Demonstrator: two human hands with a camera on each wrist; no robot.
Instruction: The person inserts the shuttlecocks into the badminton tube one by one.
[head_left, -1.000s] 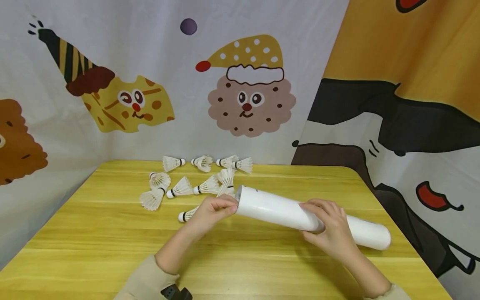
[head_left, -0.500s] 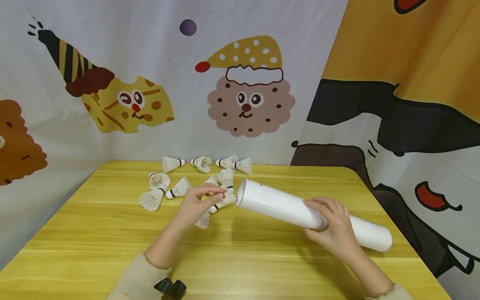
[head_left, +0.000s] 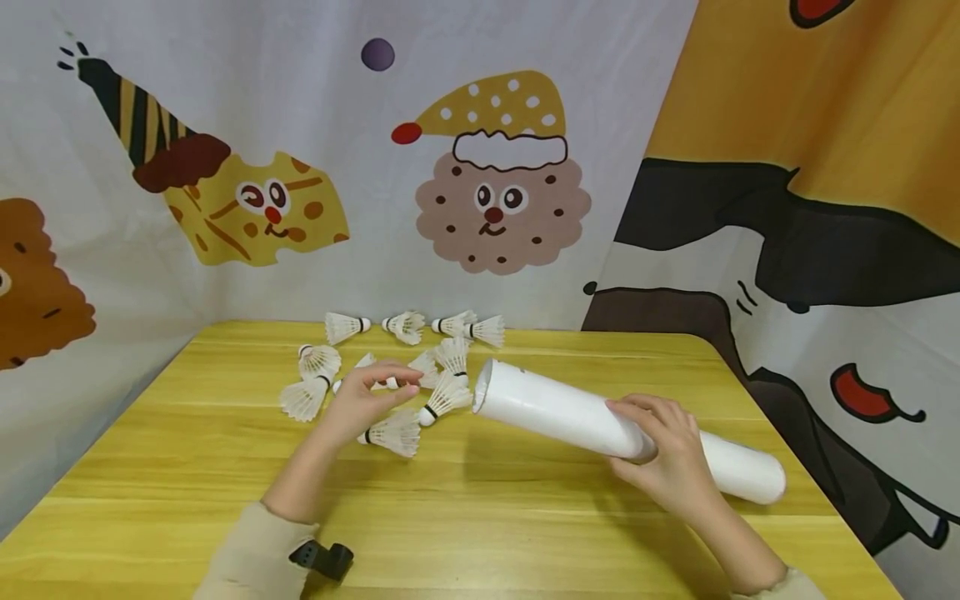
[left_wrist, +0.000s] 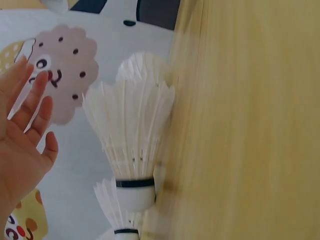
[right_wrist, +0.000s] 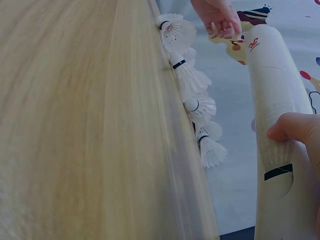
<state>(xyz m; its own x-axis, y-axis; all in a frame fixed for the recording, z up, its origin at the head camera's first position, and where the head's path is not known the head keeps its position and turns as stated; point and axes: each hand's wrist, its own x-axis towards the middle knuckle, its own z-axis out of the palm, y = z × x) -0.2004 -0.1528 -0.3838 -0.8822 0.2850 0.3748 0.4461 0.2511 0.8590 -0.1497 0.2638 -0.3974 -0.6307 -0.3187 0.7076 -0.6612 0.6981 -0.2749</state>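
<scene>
My right hand (head_left: pixel 663 454) grips a long white shuttlecock tube (head_left: pixel 555 408) round its middle. The tube is tilted, with its open mouth raised toward the left. In the right wrist view, a shuttlecock shape with a black band (right_wrist: pixel 278 171) shows on the tube's side; I cannot tell if it is printed or inside. My left hand (head_left: pixel 367 400) hovers over the loose shuttlecocks, holding nothing, fingers relaxed and apart. Nearest below it lies a white feather shuttlecock (head_left: pixel 395 433), and another shuttlecock (head_left: pixel 447 398) lies close to the tube's mouth.
More shuttlecocks lie on the wooden table (head_left: pixel 480 533): a shuttlecock pair (head_left: pixel 311 383) at the left, and several along the back edge, such as one shuttlecock (head_left: pixel 345 327). A cartoon-printed curtain (head_left: pixel 300 83) hangs behind the table.
My left hand was at the tube's mouth and has drawn back left over the shuttlecocks, uncovering the ones near the mouth. The tube's mouth end has risen slightly; my right hand keeps its grip.
</scene>
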